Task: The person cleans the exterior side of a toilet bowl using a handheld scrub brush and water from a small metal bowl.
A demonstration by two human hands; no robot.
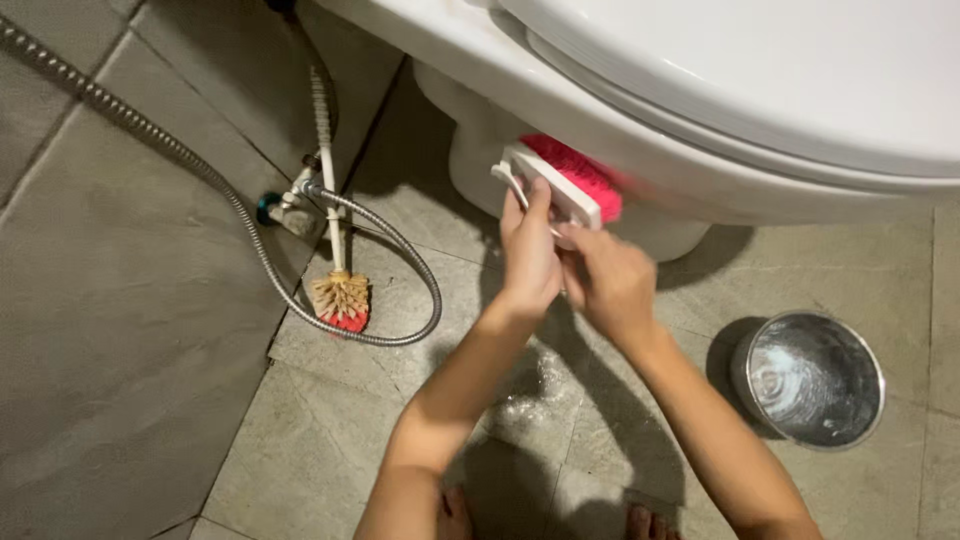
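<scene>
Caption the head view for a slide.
Both hands, left hand and right hand, press a pink-bristled scrub brush against the white toilet's base.

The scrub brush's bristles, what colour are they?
Bright pink bristles on a white scrub brush, seen in the head view.

Tiled floor (120,330): steel bowl (810,380), toilet brush (338,290).

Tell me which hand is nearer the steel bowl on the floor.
Right. The right hand is up-left of the steel bowl, on the scrub brush; the left hand is farther left.
</scene>
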